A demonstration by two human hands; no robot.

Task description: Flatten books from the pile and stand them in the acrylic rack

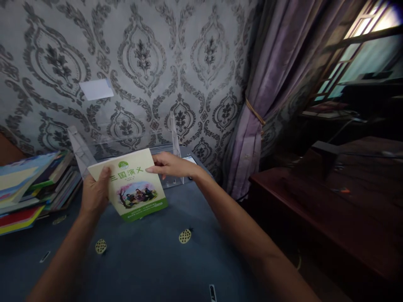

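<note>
A cream and green book (pixel 132 176) with Chinese characters and a picture of seated figures on its cover is held up over the blue tablecloth, its top tilted away. My left hand (pixel 96 191) grips its left edge, thumb on the cover and fingers hidden behind. At the upper right edge, my right hand (pixel 168 164) is closed on the book, with a finger or thumb lying on the front. Just behind the book stands a clear plastic rack (pixel 176 142) with upright side panels; the book covers part of it.
Stacked books (pixel 34 184) lie on the left of the blue tablecloth (pixel 151 260). A phone-like object (pixel 190 160) lies behind my right wrist. A patterned wall rises behind, with a tied purple curtain (pixel 252 126) beside it. A dark red table (pixel 315 201) stands at right.
</note>
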